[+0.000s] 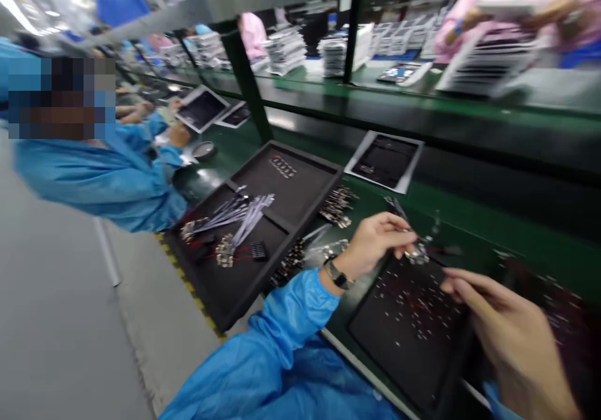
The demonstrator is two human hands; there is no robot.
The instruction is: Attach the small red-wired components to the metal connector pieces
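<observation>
Over a black tray (382, 345) scattered with small whitish pieces and red wires, my left hand (373, 241) pinches a small shiny metallic part (417, 255), blurred, with a dark strip reaching up behind the fingers. On that wrist is a dark watch. My right hand (511, 326) is closed, thumb against fingers, on a thin dark stick-like thing (437, 262) whose far end meets the metallic part. Whether this is a tool or a wire I cannot tell. Left of my left hand lie a heap of small metal parts (337, 206) and a clear bag (323, 252).
A large divided black tray (305, 216) with flat grey cables and connectors sits tilted at the left. A flat dark panel in a white frame (387, 160) lies behind. A co-worker in a blue sleeve (107, 182) works at the left. Green posts (246, 82) carry an overhead beam.
</observation>
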